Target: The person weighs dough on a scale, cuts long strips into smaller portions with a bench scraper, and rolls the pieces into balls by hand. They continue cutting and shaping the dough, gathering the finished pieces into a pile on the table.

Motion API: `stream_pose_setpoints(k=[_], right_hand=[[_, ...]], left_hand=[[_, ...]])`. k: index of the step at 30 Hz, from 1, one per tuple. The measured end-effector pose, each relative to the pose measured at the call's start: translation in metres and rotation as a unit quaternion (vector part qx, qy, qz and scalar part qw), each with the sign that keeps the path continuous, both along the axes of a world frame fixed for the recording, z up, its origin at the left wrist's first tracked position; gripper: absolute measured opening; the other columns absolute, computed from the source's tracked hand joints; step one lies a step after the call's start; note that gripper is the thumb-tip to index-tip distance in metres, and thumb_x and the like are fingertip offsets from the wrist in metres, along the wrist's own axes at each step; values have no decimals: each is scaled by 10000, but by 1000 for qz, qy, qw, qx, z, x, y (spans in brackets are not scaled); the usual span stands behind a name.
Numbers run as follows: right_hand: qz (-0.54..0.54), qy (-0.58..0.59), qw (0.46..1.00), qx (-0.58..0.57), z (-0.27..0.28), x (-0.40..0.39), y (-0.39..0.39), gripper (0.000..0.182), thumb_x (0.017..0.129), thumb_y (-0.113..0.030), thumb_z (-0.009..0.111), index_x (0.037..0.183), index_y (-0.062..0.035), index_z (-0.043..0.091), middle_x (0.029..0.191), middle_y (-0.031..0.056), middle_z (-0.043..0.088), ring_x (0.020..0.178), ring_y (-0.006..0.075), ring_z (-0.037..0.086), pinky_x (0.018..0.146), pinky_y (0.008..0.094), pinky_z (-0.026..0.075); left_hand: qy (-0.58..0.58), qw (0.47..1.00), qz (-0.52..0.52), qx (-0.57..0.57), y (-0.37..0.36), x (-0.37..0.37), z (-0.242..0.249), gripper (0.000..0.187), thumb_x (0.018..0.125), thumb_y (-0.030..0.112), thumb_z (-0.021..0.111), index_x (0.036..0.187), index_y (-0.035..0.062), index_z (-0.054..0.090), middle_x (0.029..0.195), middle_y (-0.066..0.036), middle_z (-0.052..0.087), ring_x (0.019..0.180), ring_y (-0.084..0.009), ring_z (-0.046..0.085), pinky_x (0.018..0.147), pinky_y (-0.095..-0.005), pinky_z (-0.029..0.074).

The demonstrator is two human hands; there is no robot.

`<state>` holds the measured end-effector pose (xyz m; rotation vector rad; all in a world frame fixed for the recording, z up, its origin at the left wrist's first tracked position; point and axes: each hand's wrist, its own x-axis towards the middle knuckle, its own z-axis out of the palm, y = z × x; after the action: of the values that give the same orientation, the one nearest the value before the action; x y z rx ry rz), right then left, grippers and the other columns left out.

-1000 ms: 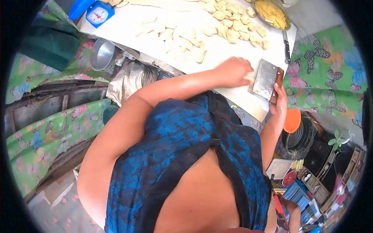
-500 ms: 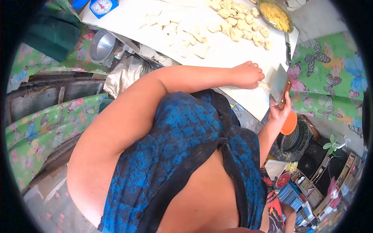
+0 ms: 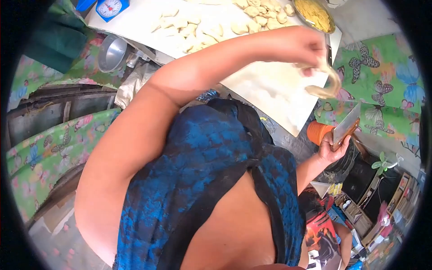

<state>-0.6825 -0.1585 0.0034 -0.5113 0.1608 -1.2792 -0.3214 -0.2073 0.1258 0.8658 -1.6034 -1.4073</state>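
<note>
My left hand (image 3: 310, 47) is closed over the right part of the white tabletop (image 3: 270, 90), blurred by motion. A curved strip of dough (image 3: 332, 85) hangs from its fingers past the table's right edge. Off that edge, my right hand (image 3: 332, 149) grips a dough scraper (image 3: 346, 128) by its wooden handle, with the metal blade pointing up. Several pale dough pieces (image 3: 189, 29) lie across the table, and more dough lumps (image 3: 261, 20) sit piled at the back. Behind my left hand, a knife's black handle (image 3: 329, 55) partly shows.
A bowl of yellow filling (image 3: 315, 17) stands at the back right, a blue scale (image 3: 109, 8) at the back left. An orange bucket (image 3: 318, 132) is below the right edge. Another person in a patterned shirt (image 3: 321, 238) is at lower right. A metal bowl (image 3: 112, 54) sits left.
My left hand has risen from the tabletop up and to the right, lifting the dough strip. My right hand has drawn the scraper off the table, rightward and down.
</note>
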Motion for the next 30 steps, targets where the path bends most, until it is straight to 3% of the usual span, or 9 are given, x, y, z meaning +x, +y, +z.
stream_pose_setpoints(k=[2,4,6,11,14,16,22,24,30], right_hand=[[-64,45,996,49,-2,-1,3,386,926,-208,502,1273,-45,458,1118,90,592,881,191,575,586,322,468],[-125,89,983,101,3,13,8,399,923,-201,505,1288,-48,453,1154,86,586,953,206,584,634,343,490],[-174,154,954,187,22,49,7,448,912,-183,514,1334,-61,422,1213,74,565,1067,220,565,720,372,505],[-92,434,895,49,48,118,-7,544,876,-86,525,1383,-37,335,1282,104,503,1071,164,546,763,254,488],[-95,579,805,-88,58,158,-16,597,886,-92,519,1416,-18,254,1303,110,483,1111,215,529,864,299,457],[-122,698,679,-193,60,171,-23,654,880,-165,535,1443,-83,213,1247,196,534,1079,292,569,888,356,448],[-50,775,592,-215,74,197,-16,677,874,-136,510,1460,-147,171,1190,269,552,1020,424,582,847,440,475],[-15,818,523,-239,74,197,-14,684,870,-125,510,1462,-152,168,1165,264,567,995,435,585,834,458,477],[-26,805,521,-284,70,211,-13,671,852,-101,502,1451,-141,201,1151,243,576,950,440,590,817,463,479]], left_hand=[[-236,972,15,0,16,31,-51,203,784,105,612,955,7,562,809,-88,637,734,-137,624,668,-283,488],[-375,920,90,-63,50,51,-110,270,761,137,611,1003,17,604,886,-142,649,809,-237,637,717,-322,493],[-323,936,127,-59,75,62,-118,314,773,138,622,1060,15,588,918,-142,637,811,-233,626,725,-324,488],[-240,947,194,87,96,62,-105,355,780,136,632,1109,15,574,1006,-164,600,897,-301,600,804,-367,472],[-327,915,215,-101,90,53,-108,305,760,103,611,1045,-4,599,1004,-185,599,933,-340,573,819,-395,471],[-335,889,193,-246,77,42,-114,304,766,106,609,1047,-9,597,1014,-167,593,979,-340,555,856,-400,453],[-381,876,185,-232,56,14,-139,393,788,206,651,1142,46,590,1127,-110,601,1059,-285,545,886,-398,434],[-429,850,165,-259,58,11,-140,374,790,228,654,1128,77,609,1110,-59,615,1019,-241,558,846,-368,427],[-403,835,182,-328,58,9,-154,206,731,161,632,927,101,657,926,-9,621,941,-194,565,799,-348,417]])
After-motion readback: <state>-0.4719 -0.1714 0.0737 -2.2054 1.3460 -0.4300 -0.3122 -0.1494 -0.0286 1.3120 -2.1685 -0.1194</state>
